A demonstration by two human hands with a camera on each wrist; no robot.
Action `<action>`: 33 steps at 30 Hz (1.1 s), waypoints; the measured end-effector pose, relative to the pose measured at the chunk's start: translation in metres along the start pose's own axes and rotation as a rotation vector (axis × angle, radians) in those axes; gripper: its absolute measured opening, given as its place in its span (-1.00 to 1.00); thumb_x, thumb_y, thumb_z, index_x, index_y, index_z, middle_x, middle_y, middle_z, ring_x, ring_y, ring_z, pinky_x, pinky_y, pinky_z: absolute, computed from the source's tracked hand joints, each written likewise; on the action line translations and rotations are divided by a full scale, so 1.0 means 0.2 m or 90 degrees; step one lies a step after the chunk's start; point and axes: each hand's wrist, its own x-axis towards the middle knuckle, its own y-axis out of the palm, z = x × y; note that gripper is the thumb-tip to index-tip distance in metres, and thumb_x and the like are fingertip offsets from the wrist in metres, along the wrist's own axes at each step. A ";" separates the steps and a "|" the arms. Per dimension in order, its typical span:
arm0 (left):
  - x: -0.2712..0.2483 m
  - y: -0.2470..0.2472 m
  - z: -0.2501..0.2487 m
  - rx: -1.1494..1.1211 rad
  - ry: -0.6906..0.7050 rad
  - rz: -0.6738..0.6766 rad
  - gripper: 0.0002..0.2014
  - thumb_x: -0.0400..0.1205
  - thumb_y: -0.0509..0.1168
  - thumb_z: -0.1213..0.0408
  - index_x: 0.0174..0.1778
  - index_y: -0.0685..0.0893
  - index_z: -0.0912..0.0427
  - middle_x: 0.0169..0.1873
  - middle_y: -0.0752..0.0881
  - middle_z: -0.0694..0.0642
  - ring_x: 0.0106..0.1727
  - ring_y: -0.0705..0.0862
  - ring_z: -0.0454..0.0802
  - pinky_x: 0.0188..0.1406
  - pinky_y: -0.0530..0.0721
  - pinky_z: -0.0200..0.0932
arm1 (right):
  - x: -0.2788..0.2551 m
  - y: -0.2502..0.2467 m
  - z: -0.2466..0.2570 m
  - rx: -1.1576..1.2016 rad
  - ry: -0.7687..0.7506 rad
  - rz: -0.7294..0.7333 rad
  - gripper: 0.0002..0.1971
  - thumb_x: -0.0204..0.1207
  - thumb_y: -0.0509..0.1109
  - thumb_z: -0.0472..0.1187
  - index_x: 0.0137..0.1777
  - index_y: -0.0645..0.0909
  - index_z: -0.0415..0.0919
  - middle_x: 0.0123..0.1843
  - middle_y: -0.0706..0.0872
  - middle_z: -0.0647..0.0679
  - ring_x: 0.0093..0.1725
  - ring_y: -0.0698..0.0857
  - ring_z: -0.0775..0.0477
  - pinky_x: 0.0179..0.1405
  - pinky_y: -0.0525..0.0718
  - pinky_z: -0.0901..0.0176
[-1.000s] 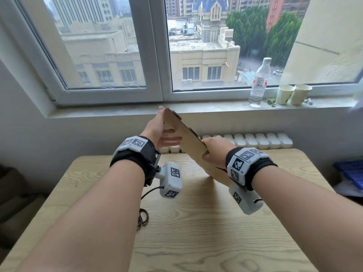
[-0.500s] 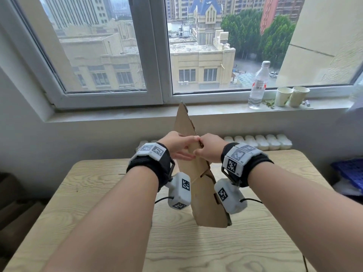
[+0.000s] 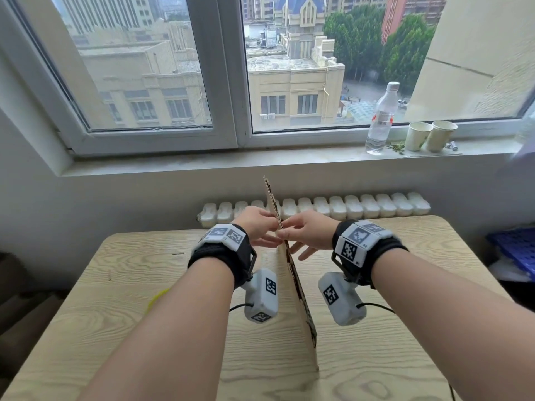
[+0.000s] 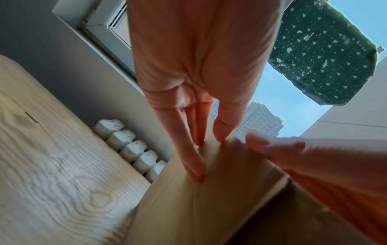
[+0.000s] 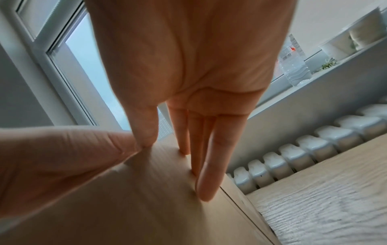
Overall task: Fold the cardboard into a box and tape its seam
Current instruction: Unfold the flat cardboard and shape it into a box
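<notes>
A flattened brown cardboard (image 3: 304,328) stands on its lower edge on the wooden table (image 3: 144,285), seen edge-on between my forearms. My left hand (image 3: 266,227) holds its upper edge from the left, and my right hand (image 3: 289,234) holds it from the right. In the left wrist view my left hand (image 4: 222,132) lays straight fingers on the cardboard (image 4: 199,207), with the thumb tip at its top edge. In the right wrist view my right hand (image 5: 142,142) pinches the edge of the cardboard (image 5: 136,199) between thumb and index. No tape is in view.
A white radiator (image 3: 347,206) runs behind the table's far edge. On the windowsill stand a water bottle (image 3: 380,120) and two paper cups (image 3: 418,136). A yellow strip (image 3: 157,295) lies at the table's left. A blue crate (image 3: 518,250) sits at the right.
The cardboard swung from a slant across the hands to upright and edge-on, and came down toward the table. Both hands shifted together to its upper edge.
</notes>
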 end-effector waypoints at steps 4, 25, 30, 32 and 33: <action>0.01 0.01 0.01 -0.056 -0.020 -0.013 -0.79 0.70 0.20 0.32 0.11 0.66 0.37 -0.04 0.78 0.30 -0.20 0.81 0.20 -0.18 0.83 -0.04 | 0.02 -0.02 -0.02 0.036 0.016 0.002 -0.58 0.63 0.35 -0.13 0.44 0.52 -0.25 0.21 0.73 -0.22 0.01 0.78 -0.16 -0.08 0.80 -0.03; 0.05 -0.02 -0.04 0.084 -0.011 -0.020 -0.54 0.66 0.22 0.35 0.51 0.41 0.15 0.26 0.66 0.19 -0.06 0.80 0.11 -0.26 0.80 -0.02 | -0.03 -0.15 -0.06 -0.030 0.129 0.007 -0.74 0.69 0.20 -0.02 -0.01 0.60 -0.19 -0.05 0.77 -0.17 -0.39 0.81 -0.12 -0.50 0.69 0.18; 0.05 -0.05 -0.06 0.211 -0.015 -0.066 -0.61 0.46 0.35 0.41 0.21 0.52 0.17 0.03 0.76 0.19 -0.05 0.81 0.04 -0.26 0.77 -0.11 | 0.01 -0.19 0.00 -0.226 0.150 -0.083 -0.73 0.65 0.09 -0.28 -0.16 0.54 -0.42 -0.31 0.73 -0.28 -0.57 0.72 -0.12 -0.57 0.67 0.16; 0.05 -0.08 -0.06 0.265 -0.039 -0.076 -0.52 0.28 0.44 0.37 0.13 0.52 0.21 0.01 0.76 0.22 0.00 0.78 0.06 -0.13 0.80 -0.01 | 0.02 -0.22 0.01 -0.305 0.140 -0.104 -0.74 0.63 0.08 -0.31 -0.15 0.56 -0.39 -0.39 0.69 -0.23 -0.55 0.70 -0.11 -0.53 0.67 0.14; 0.05 -0.10 -0.06 0.289 -0.056 -0.072 -0.42 0.17 0.46 0.33 0.14 0.53 0.24 0.03 0.76 0.24 0.02 0.77 0.08 -0.08 0.80 0.07 | 0.02 -0.24 0.01 -0.328 0.134 -0.102 -0.75 0.62 0.07 -0.32 -0.11 0.58 -0.38 -0.38 0.69 -0.21 -0.54 0.70 -0.10 -0.57 0.65 0.17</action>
